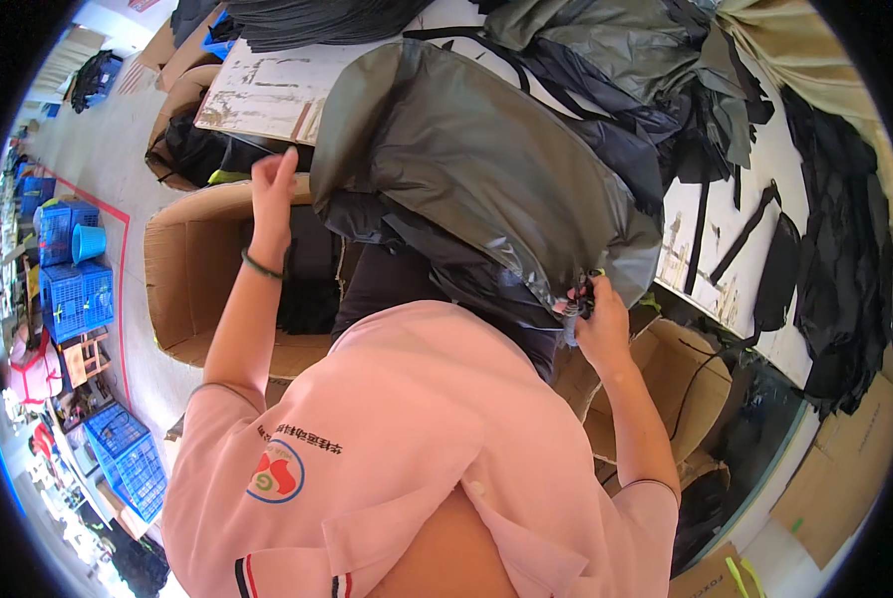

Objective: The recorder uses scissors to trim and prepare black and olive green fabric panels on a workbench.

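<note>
A large grey-olive coated fabric bag or cover (476, 140) lies over the table's near edge and hangs toward my lap, its black underside folded along the front. My left hand (274, 184) is raised just left of the fabric, apart from it. It looks empty, its fingers loosely bent and thumb apart. At the fabric's lower right corner, my right hand (606, 317) is closed around a small dark hand tool (578, 299) with a greyish end. Its exact kind is hard to make out. The tool is beside the fabric edge; whether it touches is unclear.
The worn white table (267, 95) holds stacked black pieces (317, 22), more grey-olive fabric (616, 50) and black straps (745, 239). Open cardboard boxes stand below at left (182, 269) and right (711, 384). Blue crates (78, 299) line the floor at far left.
</note>
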Demonstrator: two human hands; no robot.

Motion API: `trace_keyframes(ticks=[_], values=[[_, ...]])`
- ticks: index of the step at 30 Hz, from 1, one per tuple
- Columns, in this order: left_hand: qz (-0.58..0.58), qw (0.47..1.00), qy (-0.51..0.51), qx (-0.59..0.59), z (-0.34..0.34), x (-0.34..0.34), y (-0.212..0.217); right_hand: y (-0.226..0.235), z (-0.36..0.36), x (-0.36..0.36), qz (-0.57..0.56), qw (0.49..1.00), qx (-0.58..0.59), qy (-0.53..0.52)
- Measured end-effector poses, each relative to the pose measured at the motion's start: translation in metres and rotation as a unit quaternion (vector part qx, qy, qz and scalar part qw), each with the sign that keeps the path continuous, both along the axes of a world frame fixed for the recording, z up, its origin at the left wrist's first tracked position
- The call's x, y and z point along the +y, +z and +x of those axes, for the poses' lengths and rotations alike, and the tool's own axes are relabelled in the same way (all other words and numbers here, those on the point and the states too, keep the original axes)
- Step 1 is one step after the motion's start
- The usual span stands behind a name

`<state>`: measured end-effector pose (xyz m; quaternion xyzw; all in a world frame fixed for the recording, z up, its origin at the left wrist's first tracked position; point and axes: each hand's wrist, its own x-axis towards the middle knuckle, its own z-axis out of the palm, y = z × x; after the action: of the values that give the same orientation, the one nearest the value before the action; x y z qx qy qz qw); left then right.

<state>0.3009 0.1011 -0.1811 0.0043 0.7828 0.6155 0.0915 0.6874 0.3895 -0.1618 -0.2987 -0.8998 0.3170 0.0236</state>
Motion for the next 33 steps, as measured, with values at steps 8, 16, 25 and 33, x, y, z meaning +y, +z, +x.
trace_keyframes(ticks=[8,16,25,33], values=[[0.146,0.945,-0.117,-0.266,0.04,0.001,-0.025,0.003,-0.013,-0.014,0.063,0.997,-0.014,0.029],[0.282,0.957,-0.029,-0.054,-0.076,-0.069,0.086,0.022,-0.02,0.043,-0.057,0.99,0.116,-0.061],[0.205,0.86,0.165,0.437,-0.317,-0.188,0.27,0.027,-0.102,0.197,-0.02,0.942,0.227,-0.247],[-0.316,0.777,0.369,0.4,-0.32,-0.125,0.164,0.024,-0.191,0.224,0.095,0.908,0.16,-0.375]])
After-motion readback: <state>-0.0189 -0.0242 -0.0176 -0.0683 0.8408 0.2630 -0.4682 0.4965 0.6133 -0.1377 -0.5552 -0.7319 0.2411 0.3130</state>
